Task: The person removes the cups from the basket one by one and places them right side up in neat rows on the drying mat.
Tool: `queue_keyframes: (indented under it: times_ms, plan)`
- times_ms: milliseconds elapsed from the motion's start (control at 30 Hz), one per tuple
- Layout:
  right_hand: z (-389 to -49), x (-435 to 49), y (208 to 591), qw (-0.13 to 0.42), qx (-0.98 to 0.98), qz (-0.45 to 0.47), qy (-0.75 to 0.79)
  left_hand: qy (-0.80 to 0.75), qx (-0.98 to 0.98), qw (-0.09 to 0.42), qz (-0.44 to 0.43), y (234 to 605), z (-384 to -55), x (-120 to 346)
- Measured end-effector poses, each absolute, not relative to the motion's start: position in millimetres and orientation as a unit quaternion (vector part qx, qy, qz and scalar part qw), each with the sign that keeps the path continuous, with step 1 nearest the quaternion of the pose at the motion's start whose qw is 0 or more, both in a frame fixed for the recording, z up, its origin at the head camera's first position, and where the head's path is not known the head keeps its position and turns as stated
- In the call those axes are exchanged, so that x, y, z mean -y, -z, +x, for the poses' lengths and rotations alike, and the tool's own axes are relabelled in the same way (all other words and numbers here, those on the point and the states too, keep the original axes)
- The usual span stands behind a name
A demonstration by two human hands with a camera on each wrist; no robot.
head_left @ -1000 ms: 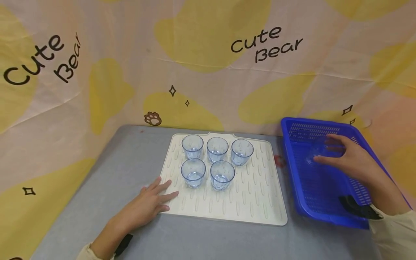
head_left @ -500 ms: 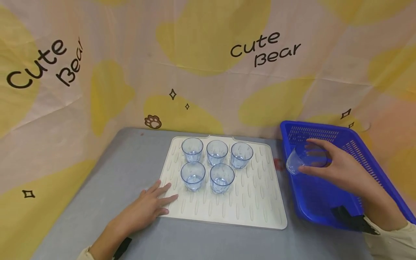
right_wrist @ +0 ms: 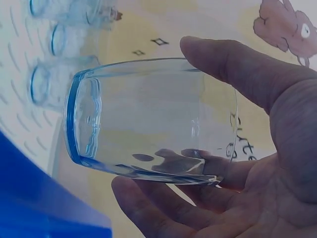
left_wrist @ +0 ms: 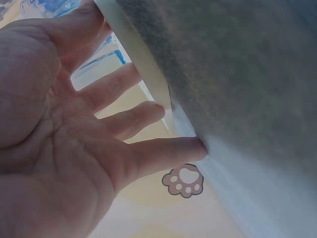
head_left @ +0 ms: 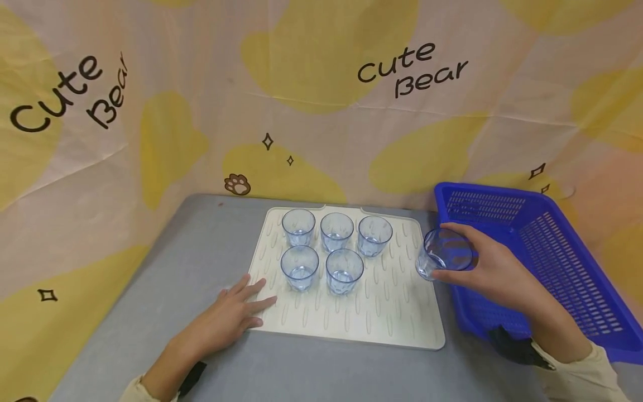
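A clear bluish drinking glass [head_left: 434, 254] is held in my right hand [head_left: 494, 273], thumb on one side and fingers on the other. It is tilted, its base toward the white draining mat [head_left: 397, 312], above the gap between mat and basket. In the right wrist view the glass [right_wrist: 143, 119] looks empty. My left hand [head_left: 228, 315] rests with spread fingers on the mat's left edge; the left wrist view shows its fingertips [left_wrist: 195, 146] touching that edge. Several similar glasses stand upright on the mat, three in the back row, such as this glass [head_left: 336, 231], and two in front.
A blue perforated plastic basket [head_left: 577, 273] stands right of the mat, partly behind my right forearm. The grey tabletop [head_left: 201, 245] extends left of the mat and in front of it. A patterned cloth [head_left: 321, 128] hangs behind the table.
My right hand has lifted the glass out of the blue basket and carried it left, to the mat's right edge. The left hand stays in place.
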State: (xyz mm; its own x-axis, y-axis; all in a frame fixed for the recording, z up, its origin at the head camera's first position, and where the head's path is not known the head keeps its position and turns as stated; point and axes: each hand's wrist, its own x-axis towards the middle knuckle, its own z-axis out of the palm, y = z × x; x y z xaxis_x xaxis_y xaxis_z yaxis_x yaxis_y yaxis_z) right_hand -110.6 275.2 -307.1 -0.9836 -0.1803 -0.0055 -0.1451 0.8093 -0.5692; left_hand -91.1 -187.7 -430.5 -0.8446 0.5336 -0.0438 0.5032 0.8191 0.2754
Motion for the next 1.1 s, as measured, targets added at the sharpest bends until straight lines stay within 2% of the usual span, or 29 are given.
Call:
queue_keyframes:
  times_ms: [300, 567, 900, 1100]
  plan:
    - [-107.6, -256.7, 323.5, 0.037, -0.949, -0.095, 0.298, -0.131, -0.954, 0.073, 0.259, 430.4, -92.1, 186.3]
    - [-103.6, -244.1, 334.0, 0.021, -0.950, -0.099, 0.294, -0.131, -0.956, 0.083, 0.250, 430.2, -92.6, 185.5]
    - [-96.7, -218.2, 352.8, -0.005, -0.948, -0.095, 0.303, -0.126, -0.956, 0.076, 0.255, 429.4, -92.0, 185.8]
    - [-103.1, -207.3, 370.4, -0.001, -0.944, -0.093, 0.315, -0.128, -0.954, 0.068, 0.261, 430.4, -92.0, 185.7]
